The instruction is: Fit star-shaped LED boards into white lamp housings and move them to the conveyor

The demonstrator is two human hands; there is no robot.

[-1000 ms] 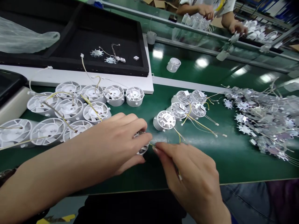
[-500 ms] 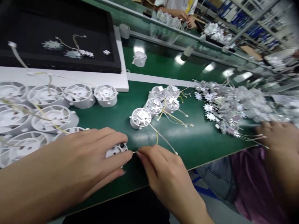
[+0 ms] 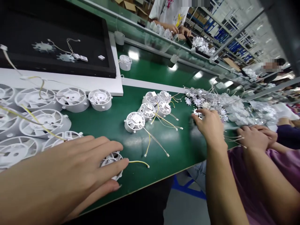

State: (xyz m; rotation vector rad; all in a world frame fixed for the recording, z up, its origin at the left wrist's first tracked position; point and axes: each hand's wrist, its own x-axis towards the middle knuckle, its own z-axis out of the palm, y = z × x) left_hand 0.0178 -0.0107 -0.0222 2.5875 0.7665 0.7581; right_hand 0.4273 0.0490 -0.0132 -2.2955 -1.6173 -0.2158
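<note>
My left hand (image 3: 93,168) is wrapped over a white round housing (image 3: 112,161) near the table's front edge, and a yellow-and-white wire (image 3: 139,162) runs out from it to the right. My right hand (image 3: 208,123) is at the near side of a pile of parts with wires (image 3: 208,97), its thumb and fingertips at a star-shaped plate (image 3: 198,113). Between my hands stand several assembled round units (image 3: 135,121) with flat plates on top and wires trailing over the green table (image 3: 164,172).
Several larger white housings (image 3: 72,98) stand at the left. Behind them is a black tray (image 3: 77,70) on a white board (image 3: 119,89). A co-worker's hands (image 3: 255,137) rest at the right edge. Another person works across the glass partition.
My right hand has let go of the wire by the left hand and moved right to the parts pile. The left hand still holds the housing. The view has shifted slightly.
</note>
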